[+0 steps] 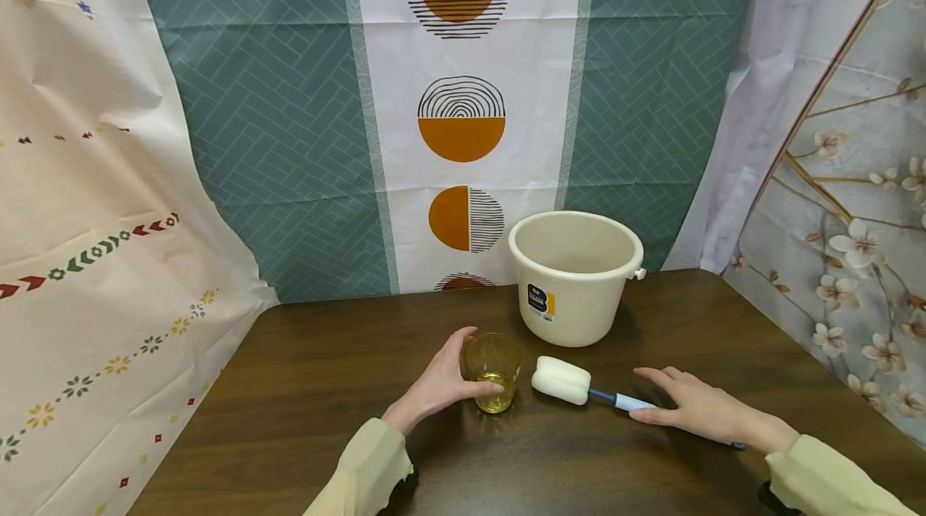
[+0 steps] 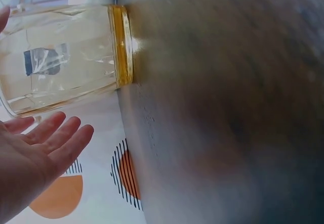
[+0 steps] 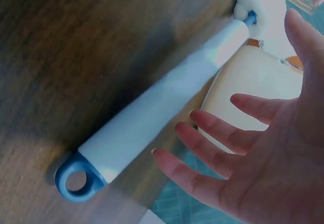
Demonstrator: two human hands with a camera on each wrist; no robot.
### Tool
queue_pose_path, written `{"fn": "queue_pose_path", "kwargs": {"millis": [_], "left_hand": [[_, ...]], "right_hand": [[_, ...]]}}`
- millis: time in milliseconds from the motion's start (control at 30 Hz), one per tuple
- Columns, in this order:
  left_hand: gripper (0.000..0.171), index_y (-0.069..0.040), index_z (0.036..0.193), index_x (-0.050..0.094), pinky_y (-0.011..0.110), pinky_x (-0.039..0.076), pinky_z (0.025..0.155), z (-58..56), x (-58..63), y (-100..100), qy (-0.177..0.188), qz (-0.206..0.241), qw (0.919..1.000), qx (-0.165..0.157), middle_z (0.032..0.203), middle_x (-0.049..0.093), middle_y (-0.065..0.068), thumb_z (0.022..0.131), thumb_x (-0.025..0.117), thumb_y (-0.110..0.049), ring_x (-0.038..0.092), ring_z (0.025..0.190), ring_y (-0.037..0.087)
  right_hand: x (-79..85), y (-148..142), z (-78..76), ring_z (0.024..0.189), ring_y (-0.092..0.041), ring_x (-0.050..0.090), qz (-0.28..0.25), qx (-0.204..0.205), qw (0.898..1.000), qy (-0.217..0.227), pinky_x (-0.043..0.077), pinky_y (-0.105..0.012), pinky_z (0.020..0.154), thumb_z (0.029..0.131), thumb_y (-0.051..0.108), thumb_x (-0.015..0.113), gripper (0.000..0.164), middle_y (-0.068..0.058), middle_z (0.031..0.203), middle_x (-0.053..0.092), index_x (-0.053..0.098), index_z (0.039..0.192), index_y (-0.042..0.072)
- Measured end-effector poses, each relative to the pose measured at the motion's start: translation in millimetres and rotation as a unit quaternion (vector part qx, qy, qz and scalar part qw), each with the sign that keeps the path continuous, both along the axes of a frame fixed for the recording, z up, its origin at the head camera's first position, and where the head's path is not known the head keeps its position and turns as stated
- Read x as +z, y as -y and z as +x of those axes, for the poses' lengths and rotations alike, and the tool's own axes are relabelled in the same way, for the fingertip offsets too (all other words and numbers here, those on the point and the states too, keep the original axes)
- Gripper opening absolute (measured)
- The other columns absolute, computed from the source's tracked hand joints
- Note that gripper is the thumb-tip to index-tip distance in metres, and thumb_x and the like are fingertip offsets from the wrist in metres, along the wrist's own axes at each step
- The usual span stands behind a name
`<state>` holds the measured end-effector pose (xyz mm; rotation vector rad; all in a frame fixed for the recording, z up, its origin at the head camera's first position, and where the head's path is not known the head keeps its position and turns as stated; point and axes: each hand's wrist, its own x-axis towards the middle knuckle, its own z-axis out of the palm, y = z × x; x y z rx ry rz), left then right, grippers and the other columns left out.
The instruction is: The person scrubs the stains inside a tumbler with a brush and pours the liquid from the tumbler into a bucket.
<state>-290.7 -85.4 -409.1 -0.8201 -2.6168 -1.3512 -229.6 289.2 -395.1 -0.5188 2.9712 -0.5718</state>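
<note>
An amber drinking glass [image 1: 499, 357] stands upright on the dark wooden table. My left hand [image 1: 443, 381] is spread around its left side, thumb in front and fingers behind. In the left wrist view, a gap shows between those relaxed fingers [image 2: 66, 140] and the glass wall. To the right of the glass lies a bottle brush with a white sponge head [image 1: 561, 380], a blue stem and a pale blue handle [image 3: 167, 100] ending in a blue loop. Over that handle hovers my right hand [image 1: 698, 410], its fingers extended and apart, holding nothing.
Behind the brush stands a cream bucket [image 1: 571, 307] with a label on its front. A patterned cloth [image 1: 289, 138] hangs along the table's back edge, with a pale curtain [image 1: 108, 259] at the left and a flowered one [image 1: 854, 259] at the right.
</note>
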Motion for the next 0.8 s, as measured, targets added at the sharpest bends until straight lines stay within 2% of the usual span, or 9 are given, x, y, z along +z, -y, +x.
{"fn": "queue_pose_path", "kwargs": {"millis": [267,500,800], "left_hand": [[0.095,-0.002,0.133,0.031,0.041,0.035,0.089,-0.5,0.7,-1.9,0.001,0.000,1.0000,-0.007,0.121,0.046,0.011,0.064,0.078,-0.047,0.045,0.109,0.022],[0.092,-0.001,0.132,0.033,0.042,0.036,0.087,-1.6,-2.0,-3.1,0.012,0.005,0.9998,-0.012,0.118,0.048,0.010,0.065,0.077,-0.046,0.046,0.107,0.023],[0.082,-0.004,0.126,0.035,0.043,0.036,0.086,-2.7,-3.9,-3.2,0.034,0.031,0.9989,-0.015,0.116,0.051,0.010,0.066,0.080,-0.038,0.048,0.106,0.024]], "right_hand": [[-4.2,3.9,0.9,0.086,-0.022,0.048,0.016,-0.004,1.000,0.000,0.040,-0.036,0.055,0.074,0.059,0.061,0.077,-0.005,0.102,0.048,0.044,0.130,0.008],[-9.4,2.2,0.4,0.078,-0.019,0.045,0.017,-0.007,1.000,0.012,0.037,-0.035,0.052,0.070,0.059,0.065,0.081,-0.005,0.098,0.048,0.045,0.128,0.006],[-11.4,-0.1,-1.2,0.079,-0.019,0.046,0.020,-0.001,1.000,0.018,0.037,-0.036,0.053,0.068,0.059,0.067,0.083,-0.006,0.099,0.048,0.045,0.128,0.005]]}}
